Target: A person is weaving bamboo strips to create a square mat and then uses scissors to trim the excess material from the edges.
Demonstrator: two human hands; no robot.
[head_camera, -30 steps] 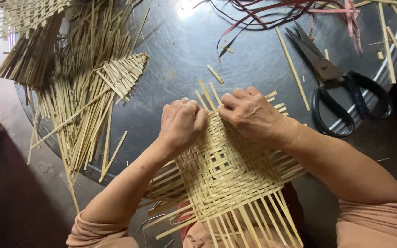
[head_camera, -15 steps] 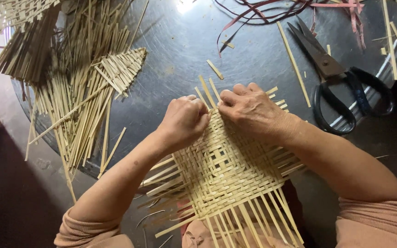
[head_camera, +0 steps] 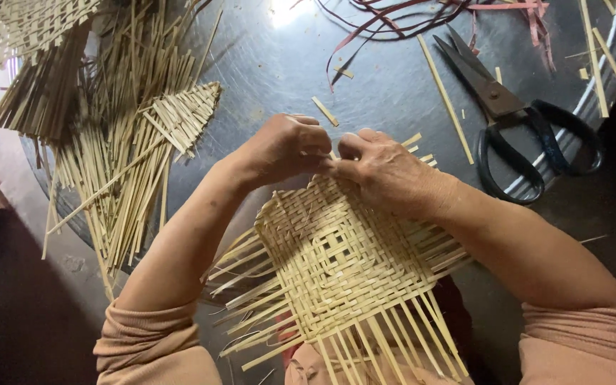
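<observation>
Head view, looking down on round dark metal desk [head_camera: 393, 78]. Left hand [head_camera: 283, 148] and right hand [head_camera: 386, 171] meeting at far edge of woven bamboo mat [head_camera: 336, 260], fingertips nearly touching each other. Left hand curled narrow, fingers pinching at a strip end on mat's far edge; exact strip hidden under fingers. Right hand flat-ish over mat's far right corner, thumb and fingers pressed down on weave, closed on strips there. Mat lying tilted like a diamond between forearms, near edge of desk, loose strip ends sticking out on all sides, longest ones toward the body. Peach sleeves [head_camera: 155, 346] at bottom corners.

Left of hands: loose pile of bamboo strips [head_camera: 119, 178] fanned across desk, well apart from mat. Small woven triangular piece [head_camera: 183, 114] sitting on top of that pile. Second bundle of strips [head_camera: 37, 78] at far left, partly woven at top. Black scissors [head_camera: 515, 121] right of hands, blades pointing away, handles near desk rim, not touched. Reddish thin strips [head_camera: 422, 18] tangled at far edge. Single long strip [head_camera: 445, 96] lying just left of scissors. Short offcut [head_camera: 325, 111] just beyond left hand.
</observation>
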